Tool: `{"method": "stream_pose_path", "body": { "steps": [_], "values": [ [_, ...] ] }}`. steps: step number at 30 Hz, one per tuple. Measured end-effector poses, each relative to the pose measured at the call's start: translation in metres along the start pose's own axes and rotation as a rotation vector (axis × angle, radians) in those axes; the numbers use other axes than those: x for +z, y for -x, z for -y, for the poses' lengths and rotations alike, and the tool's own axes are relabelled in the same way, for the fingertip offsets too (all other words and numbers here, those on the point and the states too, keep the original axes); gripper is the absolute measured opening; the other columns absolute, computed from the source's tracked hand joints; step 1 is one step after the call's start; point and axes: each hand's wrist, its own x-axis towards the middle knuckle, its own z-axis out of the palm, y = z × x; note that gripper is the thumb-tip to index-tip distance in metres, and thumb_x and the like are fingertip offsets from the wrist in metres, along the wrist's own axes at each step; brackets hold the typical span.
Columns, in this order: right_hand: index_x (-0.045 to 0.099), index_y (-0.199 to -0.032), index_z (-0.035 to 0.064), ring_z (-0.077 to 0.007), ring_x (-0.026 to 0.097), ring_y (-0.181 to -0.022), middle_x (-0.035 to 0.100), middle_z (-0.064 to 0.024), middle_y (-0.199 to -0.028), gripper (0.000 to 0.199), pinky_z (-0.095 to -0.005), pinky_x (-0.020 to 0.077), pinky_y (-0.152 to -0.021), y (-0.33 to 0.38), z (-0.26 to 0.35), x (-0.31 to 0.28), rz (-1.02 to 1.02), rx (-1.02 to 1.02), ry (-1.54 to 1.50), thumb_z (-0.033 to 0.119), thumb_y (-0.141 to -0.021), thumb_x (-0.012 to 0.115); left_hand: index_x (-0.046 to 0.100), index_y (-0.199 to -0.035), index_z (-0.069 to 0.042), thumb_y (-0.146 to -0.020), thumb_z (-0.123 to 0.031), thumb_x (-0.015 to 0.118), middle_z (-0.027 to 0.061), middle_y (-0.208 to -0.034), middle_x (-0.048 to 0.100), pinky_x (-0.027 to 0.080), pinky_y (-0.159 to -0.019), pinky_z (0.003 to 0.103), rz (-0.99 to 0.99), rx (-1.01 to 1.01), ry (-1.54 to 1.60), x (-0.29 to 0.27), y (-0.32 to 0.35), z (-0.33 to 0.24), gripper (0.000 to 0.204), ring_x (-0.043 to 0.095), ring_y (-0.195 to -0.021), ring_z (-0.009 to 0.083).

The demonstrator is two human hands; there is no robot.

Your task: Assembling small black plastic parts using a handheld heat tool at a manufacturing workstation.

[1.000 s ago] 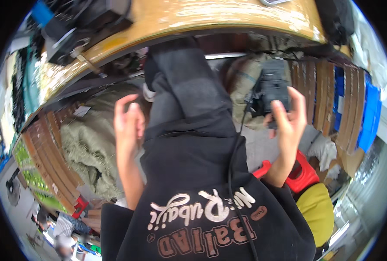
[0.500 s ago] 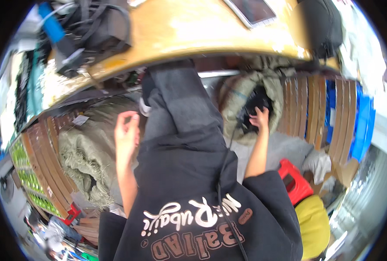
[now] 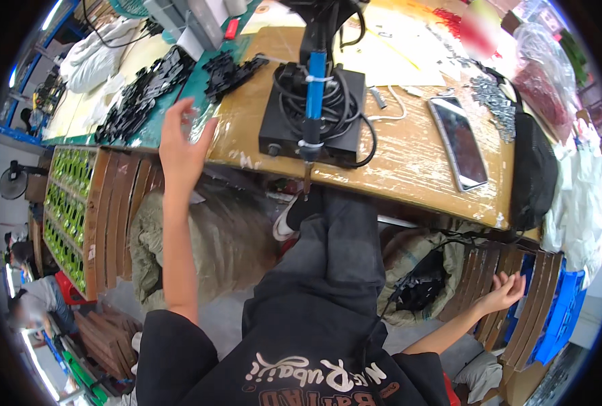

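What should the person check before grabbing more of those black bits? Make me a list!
1. Left hand empty, fingers spread by the table edge: ok.
2. Right hand empty, low beside the sack of black parts: ok.
3. Black parts on the green mat within reach: ok.
4. Phone lying flat, away from the edge: ok.
5. Black box with coiled cable near the edge: not ok.
6. Blue-handled tool off: cannot tell.
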Motion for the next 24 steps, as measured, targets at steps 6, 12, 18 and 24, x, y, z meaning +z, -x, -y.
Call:
{"method": "stream_pose_path", "body": {
  "steps": [6, 12, 18, 24],
  "values": [
    [0.048, -0.104, -0.001, -0.0132, 0.054, -0.071, 0.054, -0.0118, -0.096, 0.024, -0.021, 0.0451, -0.058, -0.003, 0.119, 0.092, 0.372, -0.181, -0.167, 0.004, -0.08, 0.05, 0.055, -0.095, -0.004, -0.071, -0.009, 0.06, 0.0107, -0.096, 0.056, 0.041, -0.079, 0.033, 0.026, 0.346, -0.272, 0.034, -0.042, 0.036, 0.025, 0.052, -0.091, 0.0266],
    [0.055, -0.093, 0.0002, -0.0092, 0.054, -0.068, 0.057, -0.0052, -0.08, 0.018, -0.0217, 0.0438, -0.06, -0.052, 0.105, 0.195, 0.868, -0.389, 0.182, 0.005, -0.075, 0.056, 0.056, -0.093, 0.0, -0.077, -0.008, 0.057, 0.0091, -0.087, 0.059, 0.043, -0.071, 0.026, -0.211, 0.104, -0.02, 0.024, -0.047, 0.023, 0.018, 0.056, -0.078, 0.0166],
    [0.058, -0.084, -0.0006, -0.0177, 0.056, -0.065, 0.059, -0.0109, -0.073, 0.018, -0.0274, 0.0447, -0.061, -0.102, 0.068, 0.252, 0.961, -0.694, 0.489, 0.002, -0.066, 0.059, 0.047, -0.101, 0.003, -0.081, -0.006, 0.054, 0.0087, -0.094, 0.053, 0.043, -0.076, 0.027, -0.411, -0.248, 0.823, -0.023, -0.006, 0.01, 0.023, 0.051, -0.083, 0.0129],
    [0.055, -0.076, -0.0009, -0.0228, 0.056, -0.067, 0.057, -0.0132, -0.071, 0.01, -0.0301, 0.0435, -0.06, -0.121, 0.04, 0.274, 1.011, -0.767, 0.607, 0.004, -0.068, 0.058, 0.041, -0.103, 0.001, -0.069, -0.011, 0.056, 0.0086, -0.09, 0.048, 0.042, -0.077, 0.028, -0.064, -0.612, 1.217, -0.048, 0.075, -0.044, 0.039, 0.049, -0.082, 0.0152]
  ]
}}
